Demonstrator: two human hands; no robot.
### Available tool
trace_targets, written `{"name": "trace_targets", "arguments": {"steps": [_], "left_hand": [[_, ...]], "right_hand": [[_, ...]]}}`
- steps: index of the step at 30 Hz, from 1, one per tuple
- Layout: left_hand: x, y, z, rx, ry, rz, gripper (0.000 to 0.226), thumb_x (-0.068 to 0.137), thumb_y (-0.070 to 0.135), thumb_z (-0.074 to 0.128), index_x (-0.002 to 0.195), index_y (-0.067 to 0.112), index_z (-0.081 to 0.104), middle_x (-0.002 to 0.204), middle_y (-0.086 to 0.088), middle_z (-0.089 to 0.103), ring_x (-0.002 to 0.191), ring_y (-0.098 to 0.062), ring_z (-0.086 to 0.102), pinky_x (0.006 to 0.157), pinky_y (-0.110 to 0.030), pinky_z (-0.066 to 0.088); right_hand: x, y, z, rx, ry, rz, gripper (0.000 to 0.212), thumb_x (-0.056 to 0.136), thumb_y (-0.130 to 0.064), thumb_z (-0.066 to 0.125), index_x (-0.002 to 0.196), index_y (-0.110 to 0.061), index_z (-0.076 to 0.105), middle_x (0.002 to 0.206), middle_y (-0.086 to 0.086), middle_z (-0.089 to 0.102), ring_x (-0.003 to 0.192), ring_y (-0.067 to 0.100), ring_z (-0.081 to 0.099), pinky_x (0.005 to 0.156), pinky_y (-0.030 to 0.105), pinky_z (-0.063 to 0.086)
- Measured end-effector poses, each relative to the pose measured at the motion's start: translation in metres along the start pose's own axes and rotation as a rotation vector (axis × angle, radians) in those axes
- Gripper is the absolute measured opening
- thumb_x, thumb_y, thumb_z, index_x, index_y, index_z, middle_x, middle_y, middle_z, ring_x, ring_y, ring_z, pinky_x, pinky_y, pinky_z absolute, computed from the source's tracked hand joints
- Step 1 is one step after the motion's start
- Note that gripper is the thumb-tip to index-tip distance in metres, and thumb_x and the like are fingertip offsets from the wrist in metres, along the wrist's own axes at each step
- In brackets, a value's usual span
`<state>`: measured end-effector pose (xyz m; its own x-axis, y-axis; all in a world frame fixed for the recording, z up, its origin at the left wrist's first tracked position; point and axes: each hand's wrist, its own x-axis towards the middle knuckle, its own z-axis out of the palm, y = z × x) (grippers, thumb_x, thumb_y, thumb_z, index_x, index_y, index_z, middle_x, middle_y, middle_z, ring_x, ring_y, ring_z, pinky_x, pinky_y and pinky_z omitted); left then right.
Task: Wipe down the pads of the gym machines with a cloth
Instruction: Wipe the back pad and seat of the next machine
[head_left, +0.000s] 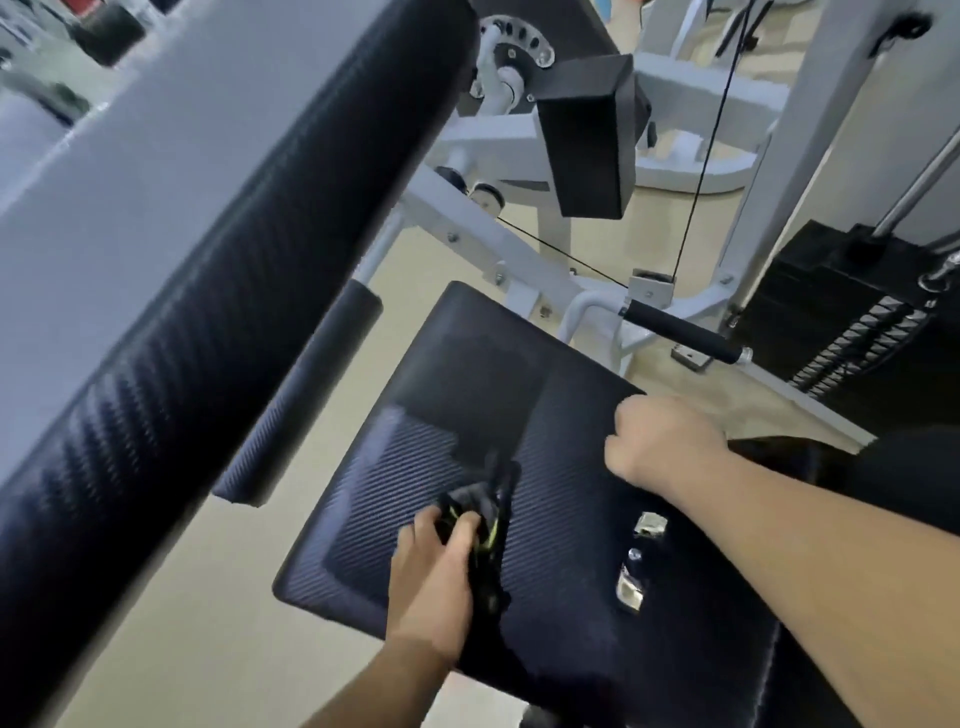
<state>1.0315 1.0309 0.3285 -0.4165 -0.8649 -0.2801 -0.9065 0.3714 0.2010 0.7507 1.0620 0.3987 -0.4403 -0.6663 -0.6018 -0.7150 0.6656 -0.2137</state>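
On the seat pad (561, 467), cloth (483, 514) gripped in left hand (431, 582); right hand (665, 441) fisted nearby.

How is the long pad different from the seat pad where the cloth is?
The long pad is a long strip slanting up the picture; the seat pad is squarish and lies flatter. The seat pad has the cloth on it, gripped by the left hand, and the right hand is at its edge; nothing touches the long pad. Both are dark with a woven-looking pattern.
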Motion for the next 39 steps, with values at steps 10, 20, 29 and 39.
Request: {"name": "trace_targets", "arguments": {"steps": [10,20,29,39], "left_hand": [[0.088,-0.063,-0.064,0.195,0.297,0.114,0.06,0.085,0.01,0.061,0.141,0.032,0.057,0.146,-0.009,0.049,0.112,-0.037,0.049,0.095,-0.044,0.048],[0.11,-0.112,-0.071,0.142,0.228,0.436,0.056,0.087,-0.001,0.058,0.136,0.024,0.059,0.135,-0.01,0.05,0.109,-0.035,0.05,0.096,-0.042,0.047],[0.234,-0.007,-0.082,-0.07,0.138,0.383,0.057,0.093,0.009,0.052,0.147,0.029,0.051,0.151,-0.008,0.044,0.133,-0.033,0.05,0.114,-0.036,0.039],[0.149,-0.077,-0.077,0.014,0.12,0.232,0.061,0.099,0.022,0.043,0.156,0.031,0.026,0.134,-0.015,0.052,0.106,-0.039,0.063,0.094,-0.048,0.053]], "right_hand": [[-0.042,-0.119,0.06,0.58,0.038,-0.105,0.041,0.098,-0.036,0.052,0.138,-0.029,0.06,0.137,-0.002,0.059,0.118,0.026,0.062,0.098,0.042,0.054],[-0.024,-0.158,0.143,0.257,0.081,-0.021,0.067,0.096,-0.06,0.054,0.157,-0.043,0.033,0.172,0.005,0.018,0.152,0.038,0.03,0.102,0.045,0.053],[-0.008,-0.157,0.107,0.148,0.09,-0.026,0.052,0.079,-0.066,0.074,0.118,-0.032,0.07,0.116,-0.004,0.07,0.111,0.025,0.066,0.085,0.035,0.057],[-0.025,-0.156,0.116,0.168,0.056,-0.033,0.067,0.084,-0.069,0.069,0.14,-0.034,0.058,0.131,-0.004,0.063,0.125,0.024,0.059,0.094,0.037,0.056]]}}
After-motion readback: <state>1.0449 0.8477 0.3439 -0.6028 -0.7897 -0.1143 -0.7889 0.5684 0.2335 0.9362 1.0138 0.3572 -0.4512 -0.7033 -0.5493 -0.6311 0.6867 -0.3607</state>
